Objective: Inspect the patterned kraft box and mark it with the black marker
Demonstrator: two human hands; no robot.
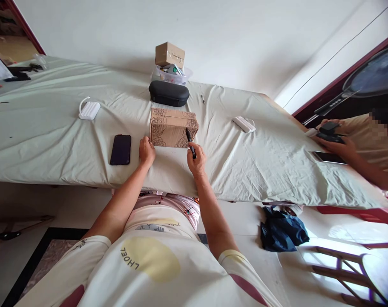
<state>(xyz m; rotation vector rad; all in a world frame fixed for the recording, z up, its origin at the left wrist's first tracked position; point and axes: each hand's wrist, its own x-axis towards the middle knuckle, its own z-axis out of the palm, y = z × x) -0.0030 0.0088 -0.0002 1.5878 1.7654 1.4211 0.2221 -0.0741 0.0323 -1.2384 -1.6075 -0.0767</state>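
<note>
R hand (196, 159) grips marker (192, 149), box (170, 130) just far of it, long axis L–R; L hand (147, 151) at nr-L corner, grip unclear.

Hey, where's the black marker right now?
Near the middle of the head view, the black marker is in the person's right hand, its tip at the near right part of the patterned cardboard box.

Matt cardboard box (168, 135), smooth plastic marker (190, 140), wrinkled cloth table cover (238, 166), smooth phone (120, 150)

The left hand (147, 152) touches a patterned cardboard box (170, 135); the right hand (197, 159) holds a black marker (190, 142).
</note>
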